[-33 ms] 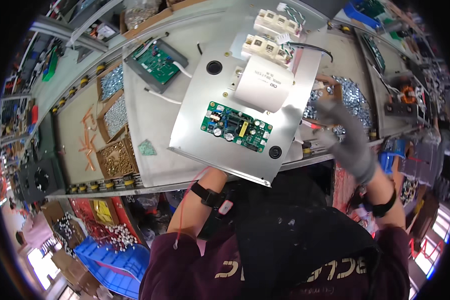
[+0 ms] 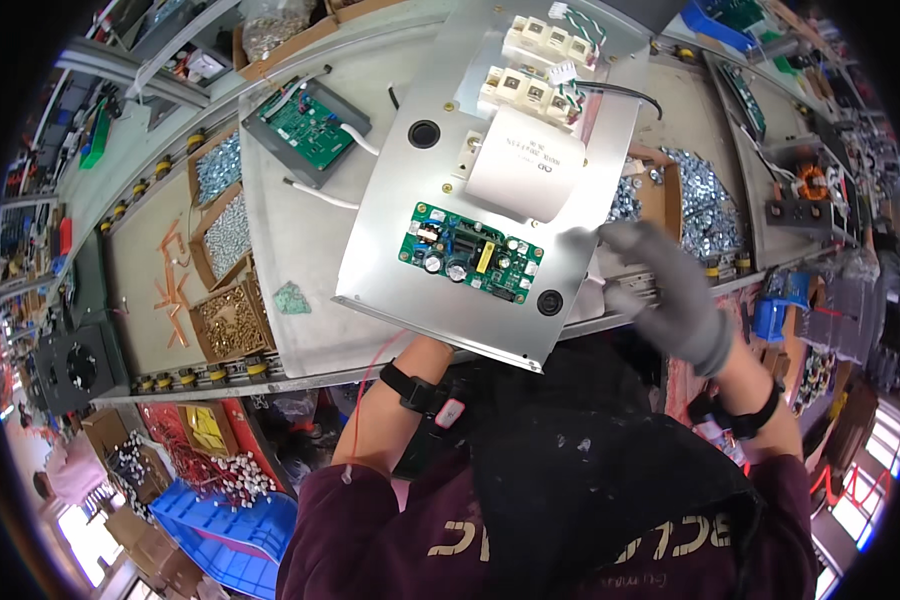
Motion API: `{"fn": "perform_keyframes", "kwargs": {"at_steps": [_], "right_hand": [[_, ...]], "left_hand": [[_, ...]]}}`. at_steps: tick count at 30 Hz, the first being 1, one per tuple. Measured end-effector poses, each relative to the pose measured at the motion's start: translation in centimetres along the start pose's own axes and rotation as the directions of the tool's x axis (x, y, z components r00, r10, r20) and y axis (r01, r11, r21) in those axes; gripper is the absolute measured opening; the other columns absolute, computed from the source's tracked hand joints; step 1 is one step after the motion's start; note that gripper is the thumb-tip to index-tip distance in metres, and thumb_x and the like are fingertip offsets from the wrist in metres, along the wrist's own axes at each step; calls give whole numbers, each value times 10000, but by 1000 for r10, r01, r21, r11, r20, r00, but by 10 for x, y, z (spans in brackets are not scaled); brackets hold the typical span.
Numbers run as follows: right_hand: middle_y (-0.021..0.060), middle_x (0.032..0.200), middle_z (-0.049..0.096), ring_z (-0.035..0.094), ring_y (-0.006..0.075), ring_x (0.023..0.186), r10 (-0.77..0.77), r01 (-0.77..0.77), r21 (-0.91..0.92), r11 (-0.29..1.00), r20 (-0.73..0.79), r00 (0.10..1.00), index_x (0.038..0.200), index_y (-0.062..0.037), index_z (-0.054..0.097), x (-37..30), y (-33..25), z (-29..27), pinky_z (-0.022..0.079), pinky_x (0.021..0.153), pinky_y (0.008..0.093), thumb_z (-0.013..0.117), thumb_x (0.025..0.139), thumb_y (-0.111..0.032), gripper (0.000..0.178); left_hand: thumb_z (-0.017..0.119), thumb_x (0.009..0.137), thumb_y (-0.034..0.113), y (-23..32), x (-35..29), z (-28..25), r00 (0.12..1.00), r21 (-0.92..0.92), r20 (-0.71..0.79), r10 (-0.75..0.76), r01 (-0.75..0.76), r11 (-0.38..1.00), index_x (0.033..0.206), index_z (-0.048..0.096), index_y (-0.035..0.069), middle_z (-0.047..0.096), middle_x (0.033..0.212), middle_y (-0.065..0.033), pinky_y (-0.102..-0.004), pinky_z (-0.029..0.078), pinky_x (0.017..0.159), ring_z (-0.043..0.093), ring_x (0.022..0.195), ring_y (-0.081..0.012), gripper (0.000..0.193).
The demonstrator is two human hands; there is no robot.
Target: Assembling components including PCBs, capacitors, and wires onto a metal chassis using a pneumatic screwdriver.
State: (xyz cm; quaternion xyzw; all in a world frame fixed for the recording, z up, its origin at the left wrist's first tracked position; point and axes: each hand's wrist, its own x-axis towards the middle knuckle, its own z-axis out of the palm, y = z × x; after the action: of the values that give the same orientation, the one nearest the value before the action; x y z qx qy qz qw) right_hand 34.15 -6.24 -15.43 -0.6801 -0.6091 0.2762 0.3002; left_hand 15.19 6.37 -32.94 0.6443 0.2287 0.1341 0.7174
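A bare metal plate (image 2: 380, 240) lies tilted across the bench in front of me. On it sit a green circuit board (image 2: 450, 262), a white cylindrical capacitor (image 2: 525, 165) and two cream-coloured modules (image 2: 540, 45) with twisted wires. My left wrist (image 2: 428, 360), wearing a dark band, reaches under the plate's near edge; the plate hides that hand and its fingers. In a grey glove, my right hand (image 2: 665, 295) is at the plate's right edge. Its fingers stretch left over the metal beside the capacitor, thumb apart, with nothing visible between them. The fingertips are blurred.
Cardboard boxes of silvery fasteners (image 2: 705, 205) stand to the right, and more with brass-coloured ones (image 2: 232, 322) to the left. A grey panel with a green board (image 2: 310, 130) lies left of the plate. Below the bench is a blue bin (image 2: 220, 525). A red wire (image 2: 358, 420) crosses my left forearm.
My right hand has moved left from beside the fastener box, so its fingertips are now over the plate's right edge. The plate has shifted very slightly; my left arm stays about where it was.
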Motion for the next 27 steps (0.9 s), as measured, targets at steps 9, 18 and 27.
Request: {"fn": "perform_keyframes", "kwargs": {"at_steps": [9, 18, 27], "right_hand": [[65, 1253, 488, 456, 307, 1165, -11, 26, -326, 945, 47, 999, 1198, -115, 513, -16, 2, 61, 424, 950, 402, 760, 596, -154, 652], [51, 1265, 497, 468, 293, 1163, -2, 16, -407, 913, 36, 999, 1187, -127, 535, -17, 3, 66, 428, 959, 398, 758, 576, -155, 651], [50, 1252, 521, 475, 281, 1161, -42, 49, -473, 880, 25, 999, 1159, -127, 559, -15, 8, 69, 432, 957, 393, 726, 608, -217, 583]], "left_hand": [[471, 947, 253, -4, 14, -4, 996, 58, 0, 85, -85, 995, 1242, 493, 1, 596, 1086, -107, -316, 463, 865, 569, 979, -177, 389], [482, 940, 244, -5, 11, -20, 995, 64, 4, 101, -101, 993, 1242, 493, 4, 596, 1091, -106, -319, 461, 869, 568, 985, -182, 385], [493, 934, 235, -7, 18, -21, 992, 84, 10, 122, -123, 989, 1243, 493, 8, 596, 1096, -105, -323, 460, 872, 566, 991, -187, 383]]}}
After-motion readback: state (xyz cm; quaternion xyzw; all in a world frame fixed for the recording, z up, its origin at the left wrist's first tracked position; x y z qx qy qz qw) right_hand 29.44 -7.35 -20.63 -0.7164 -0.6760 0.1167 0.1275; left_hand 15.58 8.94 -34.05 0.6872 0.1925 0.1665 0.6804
